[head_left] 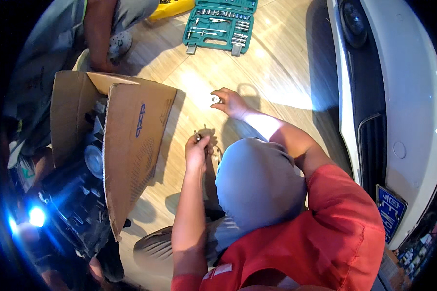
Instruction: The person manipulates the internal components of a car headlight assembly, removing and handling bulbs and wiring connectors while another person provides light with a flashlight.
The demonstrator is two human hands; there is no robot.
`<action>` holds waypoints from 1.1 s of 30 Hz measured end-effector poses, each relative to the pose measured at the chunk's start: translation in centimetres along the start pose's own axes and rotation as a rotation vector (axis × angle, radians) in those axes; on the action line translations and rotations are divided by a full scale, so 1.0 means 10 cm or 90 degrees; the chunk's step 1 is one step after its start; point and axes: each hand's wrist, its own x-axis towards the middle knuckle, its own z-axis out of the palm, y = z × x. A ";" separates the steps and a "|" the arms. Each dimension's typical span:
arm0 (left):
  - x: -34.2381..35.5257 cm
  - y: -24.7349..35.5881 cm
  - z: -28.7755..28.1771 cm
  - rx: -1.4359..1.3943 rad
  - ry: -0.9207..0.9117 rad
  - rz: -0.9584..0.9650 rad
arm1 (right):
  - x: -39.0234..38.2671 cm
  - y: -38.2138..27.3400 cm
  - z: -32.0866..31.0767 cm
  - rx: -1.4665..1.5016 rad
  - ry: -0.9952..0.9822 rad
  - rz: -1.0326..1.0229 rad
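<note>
My right hand (231, 104) is stretched out over the floor, pinching a small, pale round piece (215, 99) between thumb and fingers. What kind of piece it is cannot be made out. Lower and to the left, my left hand (196, 152) is closed, and a small thin metal piece (197, 136) sticks out at its fingertips. It looks like a screw or bolt, but is too small to be sure. My bent knee (260, 174) in grey trousers rises between my two arms.
An open cardboard box (136, 131) stands at left, with a black headlight unit (80, 199) beside and partly inside it. Other people are close by there, and a bright lamp (37, 216) shines. A green socket set (206, 41) lies ahead. A white car's bumper (398, 121) fills the right.
</note>
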 end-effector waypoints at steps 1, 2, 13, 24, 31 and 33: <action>0.09 0.02 0.05 0.003 0.029 -0.010 | -0.03 -0.08 0.00 0.021 0.002 -0.001; 0.17 0.03 0.10 -0.035 0.040 0.010 | -0.07 -0.17 0.01 0.041 0.004 -0.002; 0.09 0.24 0.16 -0.140 -0.183 0.158 | -0.28 -0.85 -0.24 0.037 -0.115 -0.129; -0.04 0.42 0.03 -0.327 -0.315 0.200 | -0.28 -1.24 -0.27 0.385 -0.129 -0.001; 0.06 0.32 0.00 -0.258 -0.199 0.200 | -0.24 -1.22 -0.18 0.283 -0.075 -0.022; 0.09 0.29 0.00 -0.251 -0.185 0.210 | -0.23 -1.21 -0.17 0.222 -0.067 -0.035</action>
